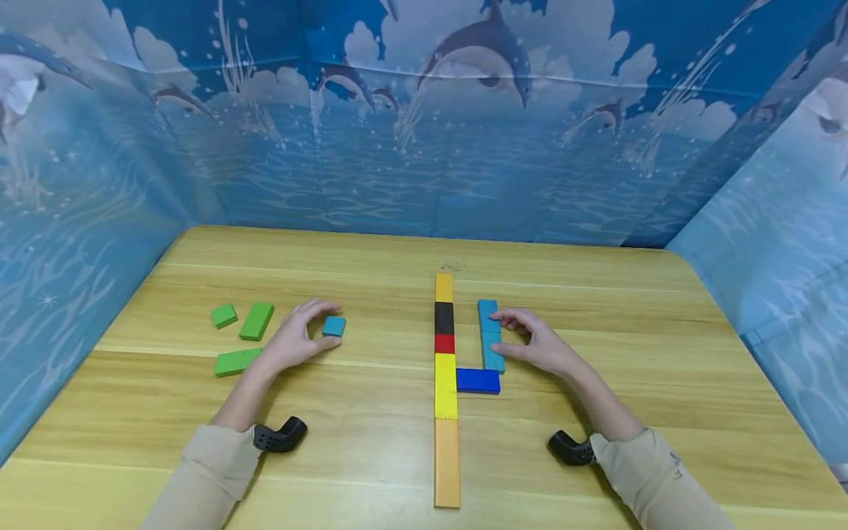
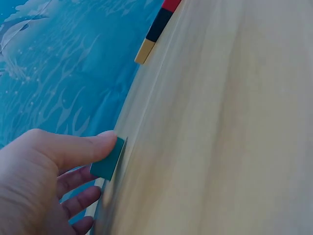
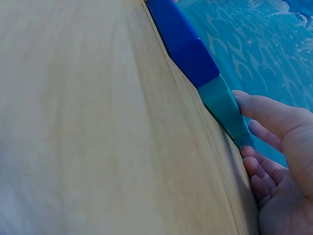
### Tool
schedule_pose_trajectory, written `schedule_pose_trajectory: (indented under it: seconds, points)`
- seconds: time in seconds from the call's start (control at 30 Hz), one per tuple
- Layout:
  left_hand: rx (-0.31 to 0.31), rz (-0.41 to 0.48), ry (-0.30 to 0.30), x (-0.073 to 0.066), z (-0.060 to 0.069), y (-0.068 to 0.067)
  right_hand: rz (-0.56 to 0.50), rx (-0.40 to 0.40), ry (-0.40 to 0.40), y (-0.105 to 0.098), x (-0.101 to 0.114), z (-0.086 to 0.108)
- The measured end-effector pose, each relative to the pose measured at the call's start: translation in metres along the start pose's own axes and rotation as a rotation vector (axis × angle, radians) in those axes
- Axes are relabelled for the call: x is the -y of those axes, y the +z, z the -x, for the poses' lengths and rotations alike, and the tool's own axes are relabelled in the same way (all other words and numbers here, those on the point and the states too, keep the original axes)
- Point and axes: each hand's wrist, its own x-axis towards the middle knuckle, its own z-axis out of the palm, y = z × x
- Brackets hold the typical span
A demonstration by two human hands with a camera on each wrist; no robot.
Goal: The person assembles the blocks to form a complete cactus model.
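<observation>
Green blocks (image 1: 256, 322) (head view only) beside left hand (image 1: 296, 340).

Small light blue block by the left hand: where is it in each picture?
Head: the small light blue block, left of centre, between thumb and index finger of the left hand.
Left wrist: lower left, by the thumb tip.
Right wrist: absent; another light blue block shows there.
Landmark in head and left wrist: the black block, just right of centre, then near the top edge.
</observation>
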Motion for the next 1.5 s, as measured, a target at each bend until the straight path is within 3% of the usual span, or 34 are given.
schedule_pose_trajectory:
  seconds: [0.57,0.83,1.1,1.5]
  points:
    - [0.0,0.024,-0.042,0.004,0.003,-0.004,-0.003,0.005,0.017,0.0,0.0,0.0]
    - [-0.013,0.04,-0.057,0.003,-0.002,-0.001,-0.001,0.007,0.01,-0.001,-0.001,0.0]
    - [-0.047,0.077,-0.04,-0.007,-0.028,0.016,0.001,0.008,0.01,-0.001,-0.001,0.0]
    - [-0.078,0.115,-0.085,-0.019,-0.091,0.048,0.026,0.003,0.009,0.001,0.001,-0.001]
